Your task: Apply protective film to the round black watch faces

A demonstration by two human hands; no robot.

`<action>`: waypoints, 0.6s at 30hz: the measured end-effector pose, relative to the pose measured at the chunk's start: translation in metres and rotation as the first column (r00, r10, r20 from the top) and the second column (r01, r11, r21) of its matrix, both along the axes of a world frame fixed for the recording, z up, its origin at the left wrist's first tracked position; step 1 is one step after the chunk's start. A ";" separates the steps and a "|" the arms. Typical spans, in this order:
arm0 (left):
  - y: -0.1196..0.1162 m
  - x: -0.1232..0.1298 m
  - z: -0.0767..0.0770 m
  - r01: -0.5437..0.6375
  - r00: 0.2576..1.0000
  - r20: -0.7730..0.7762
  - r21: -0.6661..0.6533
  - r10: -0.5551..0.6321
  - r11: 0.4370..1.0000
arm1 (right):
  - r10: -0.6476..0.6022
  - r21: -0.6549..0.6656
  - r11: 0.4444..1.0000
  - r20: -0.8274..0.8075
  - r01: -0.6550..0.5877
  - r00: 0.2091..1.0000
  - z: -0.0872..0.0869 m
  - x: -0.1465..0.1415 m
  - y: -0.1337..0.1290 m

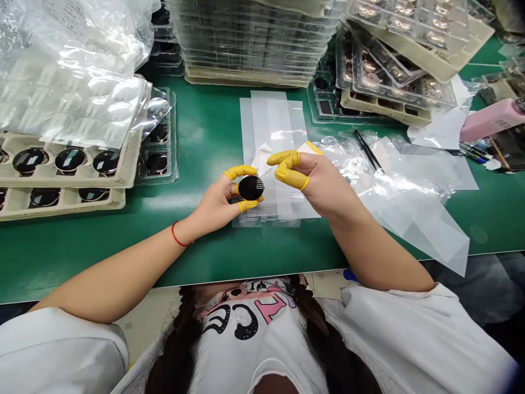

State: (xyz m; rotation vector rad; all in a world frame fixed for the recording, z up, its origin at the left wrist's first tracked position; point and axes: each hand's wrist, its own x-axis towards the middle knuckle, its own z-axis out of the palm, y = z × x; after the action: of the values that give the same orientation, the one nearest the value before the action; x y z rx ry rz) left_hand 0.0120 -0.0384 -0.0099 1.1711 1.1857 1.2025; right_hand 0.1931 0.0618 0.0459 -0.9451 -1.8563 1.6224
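My left hand (223, 200), with yellow finger cots on its fingertips, grips a round black disc (251, 187) by its edge. Small white print runs along the disc's right side. Close by on the right, apart from the disc, is my right hand (301, 172). Its thumb and fingers, also in yellow cots, are drawn together in a pinch; anything between them is too small or hidden to make out. Beneath both hands lie translucent sheets (273, 117), with fine printed lines near the front. A crumpled white cloth (261, 157) rests behind the disc.
At left, beige trays (88, 178) hold several dark round pieces, with clear plastic on top. A tall stack of clear trays (254, 46) stands behind. More trays (404, 82), black tweezers (368, 150), loose plastic film (426, 219) and a pink bottle (492, 120) occupy the right.
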 end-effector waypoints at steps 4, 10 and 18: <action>0.000 0.001 -0.001 0.032 0.999 0.008 0.012 -0.032 0.999 | 0.034 -0.160 0.986 -0.014 -0.036 0.999 -0.005 -0.011 -0.009; 0.000 0.001 0.002 0.064 0.998 0.015 -0.001 -0.064 0.998 | 0.059 -0.248 0.967 0.009 -0.055 0.998 -0.011 -0.016 -0.011; -0.001 0.001 0.002 0.080 0.997 0.008 -0.006 -0.080 0.997 | 0.058 -0.178 0.983 0.054 -0.048 0.997 -0.013 -0.015 -0.009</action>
State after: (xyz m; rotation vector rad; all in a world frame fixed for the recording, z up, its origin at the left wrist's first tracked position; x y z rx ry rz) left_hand 0.0133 -0.0390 -0.0077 1.1975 1.1261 1.1414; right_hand 0.1783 0.0525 0.0326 -1.0355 -1.8135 1.8342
